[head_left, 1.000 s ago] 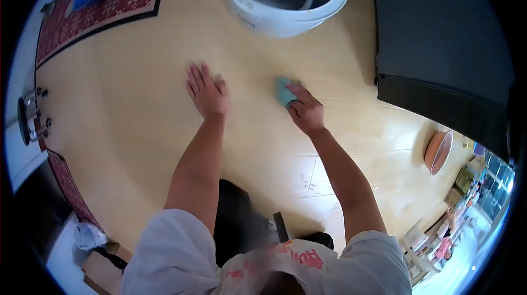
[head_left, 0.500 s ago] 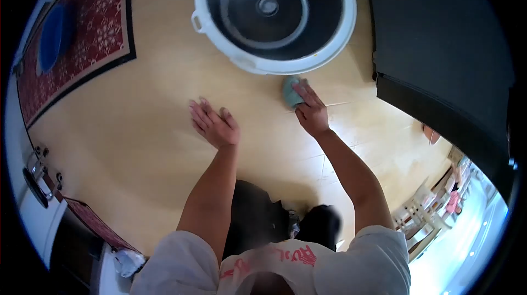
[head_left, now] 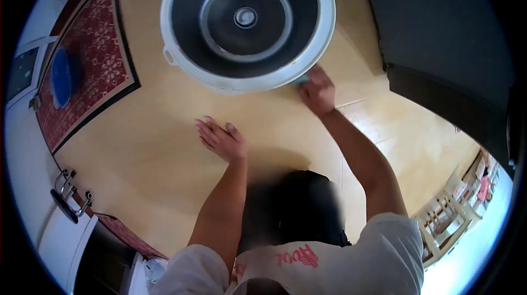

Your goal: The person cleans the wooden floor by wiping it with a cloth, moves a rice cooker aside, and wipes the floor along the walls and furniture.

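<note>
My right hand (head_left: 319, 92) is closed around a small blue-green cloth (head_left: 300, 80), mostly hidden by the hand and the rim above it. It is at the near right edge of a big round tub (head_left: 247, 83) with a white rim, a dark inside and a round hub in the middle, much like an open cooker. A small yellow spot shows on that rim. My left hand (head_left: 222, 137) holds nothing; its fingers stretch out over the tan floor, left of and below the right hand.
A large dark panel-like piece of furniture (head_left: 439, 26) takes up the right side. On the left, a blue basin (head_left: 63, 77) sits on a red patterned rug (head_left: 104, 48). A black-seated stool (head_left: 65, 206) lies lower left; pale chairs (head_left: 447, 221) stand lower right.
My right hand has moved forward with the cloth, up to the tub's rim. The view has shifted, so the tub appears lower and further left. My left hand stays outstretched.
</note>
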Tool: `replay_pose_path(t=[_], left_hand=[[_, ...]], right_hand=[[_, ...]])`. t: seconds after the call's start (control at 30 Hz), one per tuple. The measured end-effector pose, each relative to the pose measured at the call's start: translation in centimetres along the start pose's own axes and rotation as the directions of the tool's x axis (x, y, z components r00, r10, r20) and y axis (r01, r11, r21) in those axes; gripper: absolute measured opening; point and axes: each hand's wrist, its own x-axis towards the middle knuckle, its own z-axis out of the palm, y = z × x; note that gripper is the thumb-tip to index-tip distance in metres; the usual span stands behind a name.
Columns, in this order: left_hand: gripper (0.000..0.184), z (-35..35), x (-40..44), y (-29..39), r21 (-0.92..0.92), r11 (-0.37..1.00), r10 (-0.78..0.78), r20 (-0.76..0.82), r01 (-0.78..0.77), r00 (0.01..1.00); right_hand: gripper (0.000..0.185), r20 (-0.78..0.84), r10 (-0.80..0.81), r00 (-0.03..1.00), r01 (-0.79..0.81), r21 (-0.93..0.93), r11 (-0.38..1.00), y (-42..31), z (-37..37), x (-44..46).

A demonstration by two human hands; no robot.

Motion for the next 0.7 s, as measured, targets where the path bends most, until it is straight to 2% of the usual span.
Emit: replay_pose_path(t=[0.03, 0.13, 0.17, 0.23, 0.27, 0.3, 0.37, 0.4, 0.43, 0.47, 0.5, 0.53, 0.57, 0.6, 0.67, 0.7], left_hand=[[0.066, 0.0, -0.3, -0.4, 0.008, 1.0, -0.006, -0.002, 0.006, 1.0], [0.065, 0.9, 0.1, -0.7, 0.007, 1.0, 0.029, -0.053, -0.029, 0.998], [0.064, 1.3, 0.3, -1.7, -0.043, 0.997, 0.057, -0.052, -0.059, 0.997], [0.063, 0.9, 0.9, -2.9, -0.142, 0.985, 0.097, -0.025, -0.1, 0.995], [0.062, -0.4, 1.1, -3.4, -0.333, 0.928, 0.16, -0.049, -0.167, 0.986], [0.06, -2.6, 2.2, -3.1, -0.385, 0.91, 0.114, -0.13, -0.156, 0.985], [0.054, -8.2, 7.9, -0.3, -0.475, 0.853, 0.073, -0.301, -0.216, 0.951], [0.052, -12.1, 12.2, 2.1, -0.501, 0.819, 0.079, -0.385, -0.28, 0.92], [0.046, -16.3, 16.4, 4.7, -0.38, 0.835, 0.201, -0.46, -0.397, 0.865], [0.043, -21.3, 19.8, 10.3, -0.511, 0.713, 0.183, -0.526, -0.481, 0.831], [0.041, -25.0, 23.1, 13.9, -0.425, 0.617, 0.335, -0.621, -0.663, 0.709], [0.037, -28.5, 26.6, 17.8, -0.394, 0.511, 0.431, -0.652, -0.764, 0.624], [0.037, -31.8, 28.9, 22.0, -0.076, 0.478, 0.587, -0.713, -0.875, 0.383], [0.033, -33.9, 31.6, 26.0, 0.0, 0.282, 0.617, -0.766, -0.959, 0.182], [0.039, -36.8, 37.2, 31.5, -0.13, 0.239, 0.753, -0.601, -0.962, 0.268], [0.055, -38.8, 33.3, 35.8, -0.309, 0.292, 0.78, -0.47, -0.905, 0.412]], right_hand=[[0.007, 0.06, 0.008, 0.998, -0.013, 0.073, 0.997, -1.4, -1.2, 0.1], [0.004, -0.037, 0.028, 0.999, -0.026, 0.049, 0.998, -0.6, -2.8, 0.4], [0.003, -0.07, 0.041, 0.997, -0.039, 0.031, 0.999, 0.0, -3.5, 0.5], [0.008, -0.259, 0.155, 0.953, -0.166, -0.017, 0.986, 1.8, -5.2, 0.0], [0.013, -0.324, 0.235, 0.916, -0.262, -0.043, 0.964, 3.5, -5.3, -0.8], [0.012, -0.324, 0.352, 0.878, -0.378, -0.019, 0.925, 4.1, -6.3, -1.5], [0.014, -0.308, 0.618, 0.723, -0.606, 0.147, 0.782, 5.7, -6.6, -3.5], [0.014, -0.27, 0.746, 0.609, -0.657, 0.356, 0.665, 6.3, -6.7, -4.3], [0.015, -0.195, 0.85, 0.489, -0.667, 0.544, 0.509, 6.5, -7.0, -4.8], [0.015, -0.138, 0.882, 0.45, -0.574, 0.712, 0.404, 6.0, -7.5, -5.4], [0.015, -0.072, 0.908, 0.413, -0.58, 0.747, 0.324, 5.2, -8.3, -5.9], [0.014, -0.004, 0.926, 0.377, -0.583, 0.776, 0.24, 4.3, -9.1, -6.5], [0.014, 0.069, 0.937, 0.341, -0.583, 0.798, 0.154, 3.4, -9.6, -7.2], [0.014, 0.07, 0.936, 0.345, -0.588, 0.793, 0.157, 2.6, -9.0, -8.4], [0.019, 0.019, 0.949, 0.315, -0.602, 0.776, 0.185, -1.0, -10.1, -7.8], [0.022, 0.038, 0.966, 0.254, -0.623, 0.771, 0.133, -1.2, -8.8, -9.1]])
